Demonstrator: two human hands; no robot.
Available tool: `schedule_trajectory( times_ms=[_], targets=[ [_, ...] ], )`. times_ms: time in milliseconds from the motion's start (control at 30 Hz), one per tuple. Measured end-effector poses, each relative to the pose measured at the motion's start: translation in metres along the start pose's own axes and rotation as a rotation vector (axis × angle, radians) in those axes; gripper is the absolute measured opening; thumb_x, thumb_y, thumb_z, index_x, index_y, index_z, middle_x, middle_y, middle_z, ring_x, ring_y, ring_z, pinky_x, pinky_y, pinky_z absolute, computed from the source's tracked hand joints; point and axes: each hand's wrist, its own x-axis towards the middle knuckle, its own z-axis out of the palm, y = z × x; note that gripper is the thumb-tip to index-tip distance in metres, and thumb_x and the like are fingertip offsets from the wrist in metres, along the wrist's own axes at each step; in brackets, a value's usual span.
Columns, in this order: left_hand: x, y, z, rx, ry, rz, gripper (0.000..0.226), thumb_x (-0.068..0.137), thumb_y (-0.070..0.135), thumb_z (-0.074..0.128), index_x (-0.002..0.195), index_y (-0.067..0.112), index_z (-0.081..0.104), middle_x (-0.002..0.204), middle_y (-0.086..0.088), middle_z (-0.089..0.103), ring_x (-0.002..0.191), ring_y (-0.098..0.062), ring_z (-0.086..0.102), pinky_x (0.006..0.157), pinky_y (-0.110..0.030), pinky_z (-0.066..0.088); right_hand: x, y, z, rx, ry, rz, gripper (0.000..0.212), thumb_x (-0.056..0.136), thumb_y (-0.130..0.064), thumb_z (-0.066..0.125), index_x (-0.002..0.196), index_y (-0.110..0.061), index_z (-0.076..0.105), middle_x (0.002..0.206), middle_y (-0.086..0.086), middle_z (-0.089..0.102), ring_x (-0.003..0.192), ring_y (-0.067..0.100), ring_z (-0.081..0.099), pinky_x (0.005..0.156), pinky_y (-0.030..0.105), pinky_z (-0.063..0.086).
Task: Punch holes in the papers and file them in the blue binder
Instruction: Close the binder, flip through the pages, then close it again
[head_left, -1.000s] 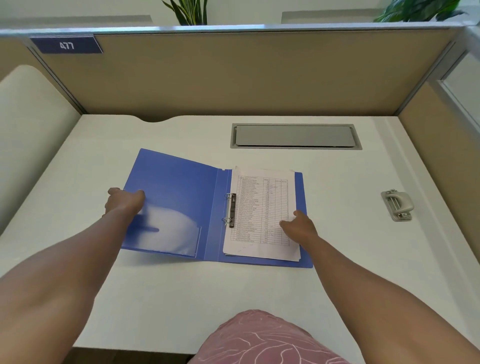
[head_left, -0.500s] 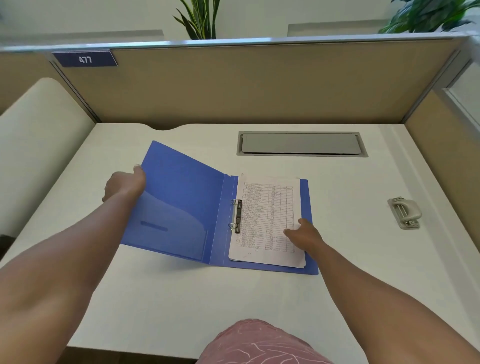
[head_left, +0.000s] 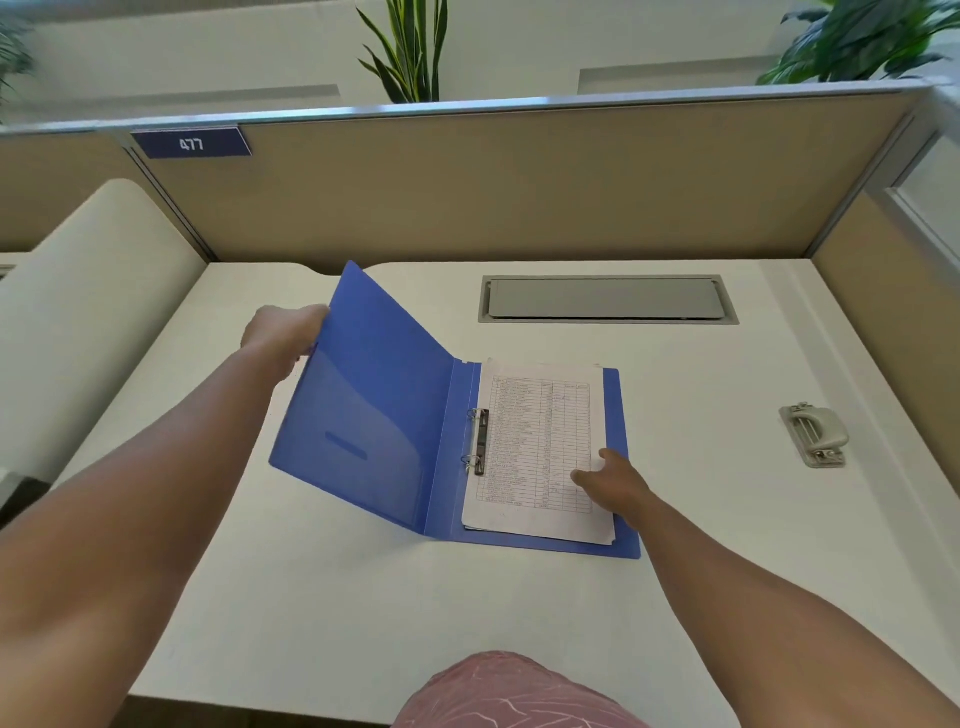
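White desk (head_left: 519, 597), walled by tan partitions, fills the frame. One blue binder (head_left: 374, 415) lies at center, its spine running from near to far, with the cover at frame left raised. The left hand (head_left: 283, 332) grips that cover's outer edge. One stack of papers (head_left: 540, 452) sits on the two rings; the right hand (head_left: 615, 480) presses it with straight fingers. One hole punch (head_left: 814, 434) rests at right.
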Motion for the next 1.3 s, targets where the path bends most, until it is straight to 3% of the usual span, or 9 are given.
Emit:
schedule_trajectory(
  times_ms=[100,267,433,633,767,867,1000,1167,1300],
  targets=[
    [-0.011,0.018,0.005,-0.016,-0.174,0.044,0.020,0.084,0.034,0.064,0.086,0.014,0.064,0.077,0.001,0.066,0.059,-0.013,0.055,0.059,-0.022,0.039,0.000,0.001,0.000,0.019,-0.009,-0.004,0.080,0.089,-0.037,0.063,0.153,-0.011,0.023,0.159,0.005,0.027,0.142,0.025,0.034,0.113,0.038,0.034],
    [-0.031,0.041,0.021,0.062,-0.451,0.084,0.034,0.086,0.055,0.063,0.092,0.022,0.068,0.081,0.009,0.072,0.064,-0.005,0.061,0.067,-0.023,0.043,-0.003,0.003,-0.001,0.046,-0.019,-0.013,0.080,0.088,-0.038,0.064,0.152,-0.011,0.025,0.158,0.005,0.028,0.142,0.026,0.034,0.114,0.040,0.034],
    [-0.050,0.045,0.054,0.053,-0.616,0.035,0.042,0.088,0.064,0.059,0.095,0.023,0.069,0.073,0.014,0.068,0.065,-0.004,0.053,0.066,-0.021,0.043,-0.005,0.007,-0.003,0.066,-0.034,-0.019,0.079,0.090,-0.037,0.063,0.153,-0.011,0.023,0.159,0.004,0.025,0.143,0.025,0.032,0.115,0.039,0.032],
    [-0.062,0.021,0.095,0.116,-0.634,0.032,0.049,0.086,0.063,0.061,0.111,0.022,0.069,0.108,0.006,0.070,0.101,-0.012,0.060,0.083,-0.028,0.048,-0.007,0.011,-0.006,0.086,-0.049,-0.030,0.074,0.091,-0.044,0.059,0.152,-0.015,0.027,0.157,0.002,0.032,0.140,0.024,0.037,0.114,0.042,0.035],
    [-0.064,0.000,0.119,0.139,-0.626,-0.007,0.075,0.076,0.063,0.073,0.130,0.012,0.060,0.126,0.000,0.063,0.115,-0.017,0.056,0.095,-0.032,0.048,-0.008,0.010,-0.011,0.112,-0.041,-0.031,0.067,0.096,-0.051,0.048,0.149,-0.013,0.032,0.154,0.005,0.037,0.138,0.026,0.039,0.113,0.041,0.035],
    [-0.064,-0.019,0.132,0.132,-0.642,-0.068,0.097,0.063,0.064,0.082,0.138,0.010,0.054,0.141,-0.006,0.054,0.129,-0.024,0.050,0.105,-0.038,0.044,-0.010,0.008,-0.016,0.115,-0.037,-0.023,0.060,0.099,-0.055,0.035,0.142,-0.013,0.042,0.145,0.004,0.046,0.129,0.025,0.046,0.103,0.038,0.040],
    [-0.063,-0.040,0.147,0.140,-0.585,-0.107,0.097,0.068,0.054,0.085,0.138,-0.001,0.048,0.147,-0.014,0.048,0.134,-0.033,0.046,0.097,-0.036,0.041,-0.013,0.006,-0.027,0.230,-0.004,0.012,0.058,0.102,-0.053,0.024,0.138,-0.015,0.048,0.138,0.007,0.052,0.118,0.024,0.050,0.103,0.038,0.040],
    [-0.067,-0.065,0.162,0.163,-0.486,-0.170,0.123,0.061,0.053,0.090,0.154,0.010,0.023,0.156,-0.009,0.031,0.139,-0.031,0.039,0.103,-0.044,0.039,-0.015,0.013,-0.040,0.373,0.014,0.095,0.065,0.100,-0.059,0.019,0.120,-0.012,0.059,0.127,0.012,0.061,0.116,0.028,0.057,0.105,0.048,0.044],
    [-0.070,-0.079,0.174,0.151,-0.497,-0.185,0.114,0.065,0.049,0.089,0.149,0.006,0.026,0.150,-0.009,0.039,0.135,-0.031,0.042,0.098,-0.041,0.041,-0.018,0.015,-0.049,0.584,0.010,0.194,0.074,0.097,-0.064,0.019,0.140,-0.011,0.048,0.132,0.011,0.060,0.122,0.026,0.056,0.098,0.044,0.049]
  ],
)
